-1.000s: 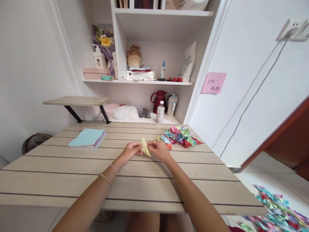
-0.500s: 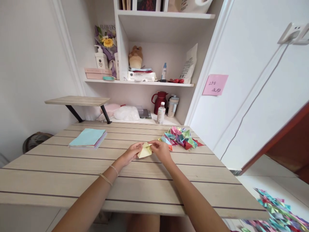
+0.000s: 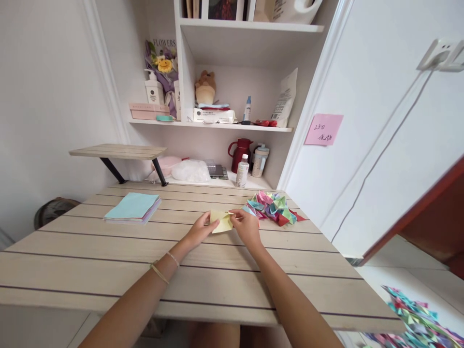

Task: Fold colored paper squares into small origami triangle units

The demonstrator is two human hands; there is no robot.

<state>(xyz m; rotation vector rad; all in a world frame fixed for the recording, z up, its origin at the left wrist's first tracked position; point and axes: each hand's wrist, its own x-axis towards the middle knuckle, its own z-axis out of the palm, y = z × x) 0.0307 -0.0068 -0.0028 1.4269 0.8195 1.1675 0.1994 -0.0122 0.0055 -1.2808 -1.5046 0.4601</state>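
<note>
A pale yellow sheet of folding paper [image 3: 222, 223], partly folded, is held between my two hands just above the table. My left hand [image 3: 201, 228] grips its left side, thumb lying on top. At its right edge, my right hand [image 3: 246, 226] pinches the paper between thumb and fingers. Right behind that hand lies a pile of folded paper pieces [image 3: 273, 207] in pink, green, blue and red. A stack of square paper [image 3: 133, 207], light blue on top, rests on the left of the table.
The slatted wooden table [image 3: 217, 282] has a small raised shelf [image 3: 119, 151] at back left. A bottle [image 3: 242, 171] and a red jug [image 3: 239, 153] stand behind it. More folded paper [image 3: 420, 314] covers the floor at right.
The yellow paper has turned and now shows a wider, more opened face. My left thumb has moved onto it, and both hands have shifted slightly right.
</note>
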